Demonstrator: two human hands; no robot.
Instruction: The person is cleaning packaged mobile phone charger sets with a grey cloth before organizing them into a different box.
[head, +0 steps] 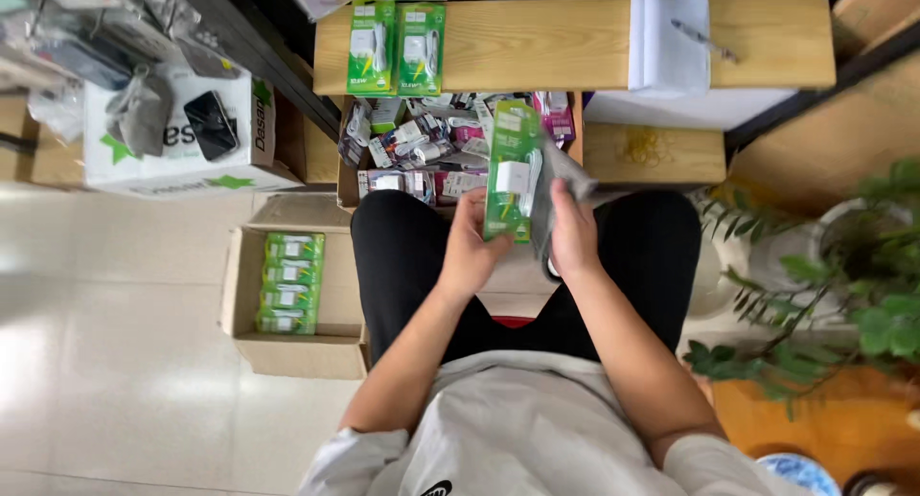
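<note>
- Pale tiled floor [125, 362] fills the left and lower left of the frame, with a wooden shelf [575, 41] running across the top centre.
- Seen from above, a seated person in black trousers and a light grey top occupies the lower centre.
- At frame centre, the left hand [470, 252] grips the lower edge of a green blister-packed charger [513, 170], fingers curled around it.
- Just to the right, the right hand [573, 232] is closed on a grey plastic bag [556, 184], which touches the green pack along its right side; the two hands sit close together, each clamped on its own item.
- The green pack stands roughly upright above the person's knees, in front of an open carton of mixed packaged accessories [422, 151] under the shelf.
- Two more green charger packs [396, 47] lie side by side on the shelf at the upper centre.
- A stack of white paper with a pen [671, 36] sits on the shelf to the upper right.
- At the left centre, an open cardboard box [287, 299] on the floor holds a row of green packs.
- In the upper left, a white carton [172, 141] with green markings carries a dark phone-like item and a grey pouch.
- A green potted plant [843, 295] fills the right edge.
</note>
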